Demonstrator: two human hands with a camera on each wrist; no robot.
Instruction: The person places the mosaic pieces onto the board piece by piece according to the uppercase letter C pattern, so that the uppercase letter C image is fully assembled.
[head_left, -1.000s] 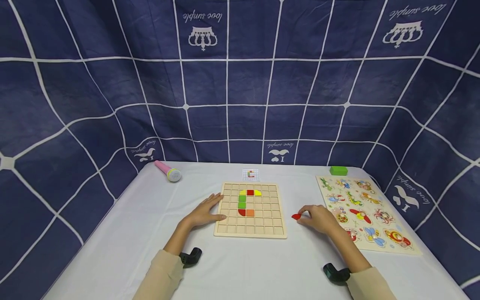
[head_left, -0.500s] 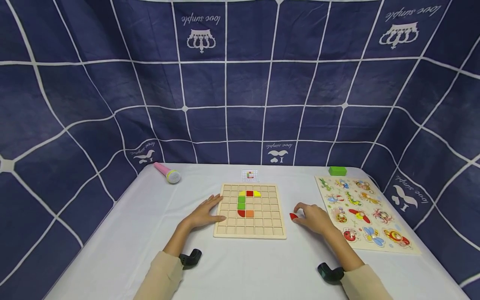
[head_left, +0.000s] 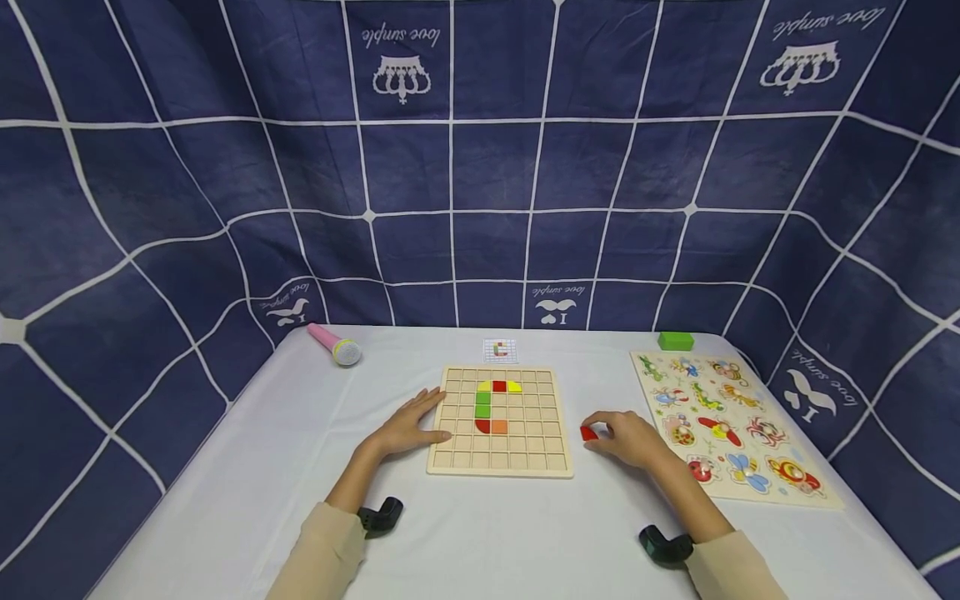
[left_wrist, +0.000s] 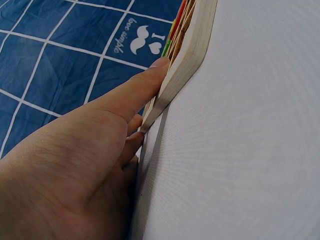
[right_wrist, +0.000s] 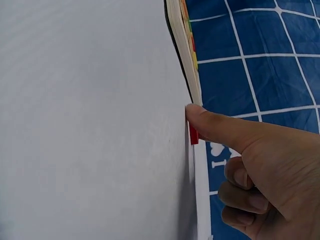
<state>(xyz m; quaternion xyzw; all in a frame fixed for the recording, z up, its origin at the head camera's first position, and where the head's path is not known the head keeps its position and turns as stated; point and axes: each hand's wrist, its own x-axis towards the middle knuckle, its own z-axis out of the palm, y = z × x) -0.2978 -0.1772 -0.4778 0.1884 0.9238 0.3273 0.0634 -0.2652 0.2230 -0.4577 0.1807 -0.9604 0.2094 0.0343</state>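
Note:
A wooden grid board [head_left: 525, 458] lies on the white table in the head view. Yellow, red, green and orange pieces form a C shape in its cells, among them two green squares [head_left: 483, 405] and an orange square [head_left: 499, 427]. At the board's left edge rests my left hand [head_left: 405, 425], fingers extended, its thumb [left_wrist: 150, 75] over the rim in the left wrist view. Right of the board, my right hand [head_left: 633, 437] pinches a small red block [head_left: 588, 433] between thumb and fingers, low over the table. The thumb partly covers this red block [right_wrist: 194, 136] in the right wrist view.
Behind the board lies a small card [head_left: 500, 351] printed with a coloured C pattern on a grid. A pink toy microphone [head_left: 334, 345] is at the back left. On the right are an insect picture board [head_left: 738, 429] and a green block [head_left: 676, 341].
My right hand has shifted slightly left toward the board, and the red block has turned between its fingers. My left hand stays on the board's edge.

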